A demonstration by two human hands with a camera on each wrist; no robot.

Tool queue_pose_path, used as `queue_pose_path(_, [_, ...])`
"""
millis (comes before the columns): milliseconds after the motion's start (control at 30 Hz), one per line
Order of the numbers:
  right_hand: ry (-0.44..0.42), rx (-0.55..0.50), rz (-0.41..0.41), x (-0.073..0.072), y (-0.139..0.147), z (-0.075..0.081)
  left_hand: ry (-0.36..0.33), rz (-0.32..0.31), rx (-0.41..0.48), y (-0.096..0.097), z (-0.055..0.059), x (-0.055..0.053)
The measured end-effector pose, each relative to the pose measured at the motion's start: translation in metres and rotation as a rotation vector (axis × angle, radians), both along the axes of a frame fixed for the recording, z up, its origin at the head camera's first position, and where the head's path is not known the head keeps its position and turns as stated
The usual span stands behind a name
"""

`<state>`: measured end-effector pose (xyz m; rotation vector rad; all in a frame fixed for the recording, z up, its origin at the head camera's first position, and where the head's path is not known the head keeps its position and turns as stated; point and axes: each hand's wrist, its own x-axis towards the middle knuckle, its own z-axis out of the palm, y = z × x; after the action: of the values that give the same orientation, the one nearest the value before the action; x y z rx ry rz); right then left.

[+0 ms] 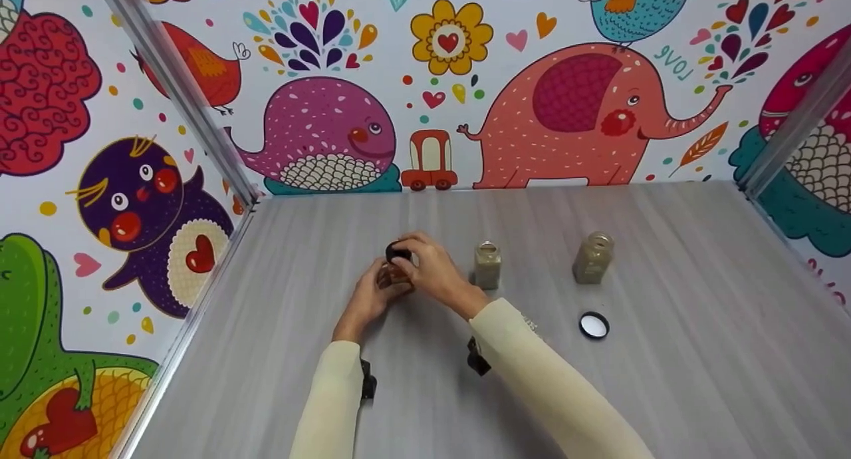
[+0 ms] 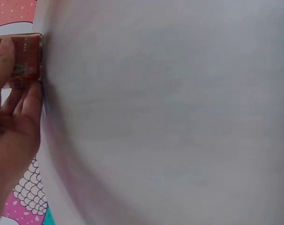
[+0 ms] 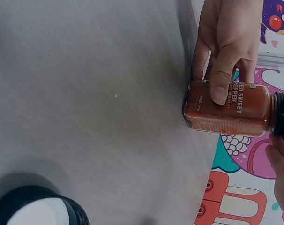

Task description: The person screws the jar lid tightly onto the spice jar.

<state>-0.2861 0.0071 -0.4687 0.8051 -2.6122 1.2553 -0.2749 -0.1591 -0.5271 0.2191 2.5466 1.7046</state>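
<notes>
A glass spice jar of red powder [image 3: 247, 110], its label reading "RED SWEET PEPPER", stands on the table left of centre. My left hand [image 1: 369, 296] holds the jar's body, thumb across the front, as the right wrist view shows. At the top, my right hand [image 1: 432, 267] pinches the black lid [image 1: 397, 251] between thumb and fingers. That lid sits on the jar's neck. In the left wrist view the jar's lower part [image 2: 29, 58] shows beside my fingers.
Two jars of greyish-brown powder, one near [image 1: 488, 269] and one farther right [image 1: 592, 263], stand without lids. A loose black lid [image 1: 594, 325] lies white inside up on the table. Printed panels border the grey table [image 1: 266, 379] at back and sides.
</notes>
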Motion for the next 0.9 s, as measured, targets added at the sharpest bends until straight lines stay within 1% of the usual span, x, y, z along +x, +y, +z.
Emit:
queue_pose_path(233, [-0.018, 0.01, -0.012, 0.001, 0.001, 0.002, 0.02, -0.003, 0.029, 0.001, 0.0, 0.001])
queue_pose_path(300, [-0.026, 0.016, -0.003, 0.001, 0.003, 0.002, 0.022, -0.003, 0.022, 0.002, 0.0, 0.001])
queue_pose_path(500, [-0.054, 0.013, 0.006, 0.0, 0.006, 0.003, -0.001, -0.004, -0.005, 0.004, 0.001, -0.002])
queue_pose_path(600, [-0.08, 0.033, 0.005, -0.001, 0.005, 0.004, -0.013, 0.004, -0.016, 0.003, 0.001, -0.001])
queue_pose_path(733, [-0.066, 0.067, 0.018, -0.001, 0.004, 0.007, -0.016, 0.017, -0.012, 0.0, 0.001, 0.0])
queue_pose_path(800, [-0.051, 0.077, 0.016, -0.002, 0.005, 0.009, -0.007, 0.009, -0.001, -0.001, 0.001, 0.0])
queue_pose_path(900, [-0.044, 0.086, 0.01, -0.002, 0.007, 0.011, -0.013, 0.0, 0.008, 0.0, 0.001, -0.001])
